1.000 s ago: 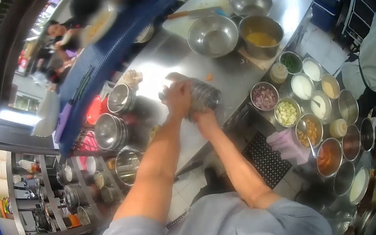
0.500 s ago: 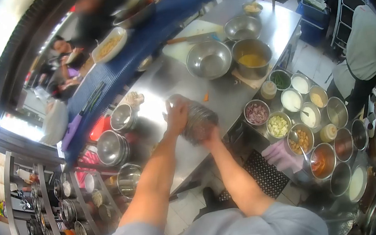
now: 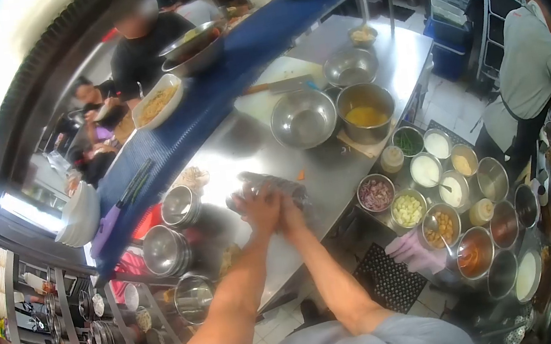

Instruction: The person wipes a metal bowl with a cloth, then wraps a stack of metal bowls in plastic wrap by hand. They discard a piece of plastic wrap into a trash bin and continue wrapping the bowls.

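Observation:
A dark bundle wrapped in clear, shiny plastic (image 3: 277, 183) lies on the steel worktable (image 3: 245, 149), its contents hard to make out. My left hand (image 3: 259, 206) rests on it, fingers spread over its top. Close beside, my right hand (image 3: 289, 215) lies against its near side with fingers stretched out and partly hidden. A small orange scrap (image 3: 302, 175) sits just right of the bundle.
Beyond the bundle stand a wide steel bowl (image 3: 303, 119), a pot of yellow liquid (image 3: 367, 115) and a knife (image 3: 288, 84) on a cutting board. Stacked bowls (image 3: 164, 249) are at left. Several ingredient containers (image 3: 408, 209) line the right, near a person in grey (image 3: 527, 62).
My hands have come closer together, and my left fingers have spread over the bundle. The bundle now lies lower and flatter on the table. The camera view has shifted slightly.

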Available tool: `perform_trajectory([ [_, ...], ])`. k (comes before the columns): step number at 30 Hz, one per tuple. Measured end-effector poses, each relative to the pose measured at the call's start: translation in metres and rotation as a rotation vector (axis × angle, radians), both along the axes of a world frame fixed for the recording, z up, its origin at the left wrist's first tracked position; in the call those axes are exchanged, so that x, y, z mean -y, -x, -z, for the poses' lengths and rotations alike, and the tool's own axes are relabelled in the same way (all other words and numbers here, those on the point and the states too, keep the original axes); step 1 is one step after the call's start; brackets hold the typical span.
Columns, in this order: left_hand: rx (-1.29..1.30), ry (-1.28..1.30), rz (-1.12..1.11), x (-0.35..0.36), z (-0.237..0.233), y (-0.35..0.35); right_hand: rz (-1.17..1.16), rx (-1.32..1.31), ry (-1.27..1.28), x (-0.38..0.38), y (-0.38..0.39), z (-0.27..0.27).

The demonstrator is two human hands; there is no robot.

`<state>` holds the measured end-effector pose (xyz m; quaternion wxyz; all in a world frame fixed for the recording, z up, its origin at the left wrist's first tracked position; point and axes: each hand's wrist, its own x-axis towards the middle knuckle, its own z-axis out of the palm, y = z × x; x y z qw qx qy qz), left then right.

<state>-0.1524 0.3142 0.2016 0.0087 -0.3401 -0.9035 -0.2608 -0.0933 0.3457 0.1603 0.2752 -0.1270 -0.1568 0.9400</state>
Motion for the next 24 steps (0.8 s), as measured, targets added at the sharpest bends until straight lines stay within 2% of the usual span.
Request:
perform_trajectory([
  [4, -0.272, -0.059, 0.122, 0.001, 0.031, 0.018, 0.034, 0.437, -0.288, 0.002, -0.02, -0.024],
  [7, -0.31, -0.067, 0.178, -0.001, 0.041, 0.019, 0.151, 0.372, -0.386, 0.001, -0.021, -0.01],
  [10, -0.249, -0.026, 0.164, -0.004, 0.04, 0.013, 0.155, 0.485, -0.599, -0.001, -0.036, -0.008],
  [12, -0.167, -0.062, 0.197, -0.006, 0.038, 0.012, 0.151, 0.501, -0.57, -0.004, -0.028, 0.015],
  [14, -0.208, 0.012, 0.186, -0.011, 0.035, 0.01, 0.177, 0.514, -0.546, -0.014, -0.018, 0.039],
  [15, -0.234, 0.039, 0.174, -0.016, 0.034, 0.014, 0.113, 0.507, -0.475, -0.017, -0.033, 0.002],
  [18, -0.245, 0.343, 0.54, -0.021, 0.057, 0.055, 0.114, 0.56, -0.458, -0.007, -0.054, -0.037],
  [21, 0.004, 0.02, 0.382, -0.009, 0.028, 0.036, 0.07, 0.435, -0.13, 0.016, -0.072, -0.051],
  [23, -0.067, 0.067, 0.225, -0.004, 0.001, 0.009, 0.142, 0.27, -0.059, 0.036, -0.078, -0.03],
  [24, -0.091, 0.097, 0.137, 0.004, -0.009, -0.006, 0.149, 0.352, -0.125, 0.045, -0.083, -0.033],
])
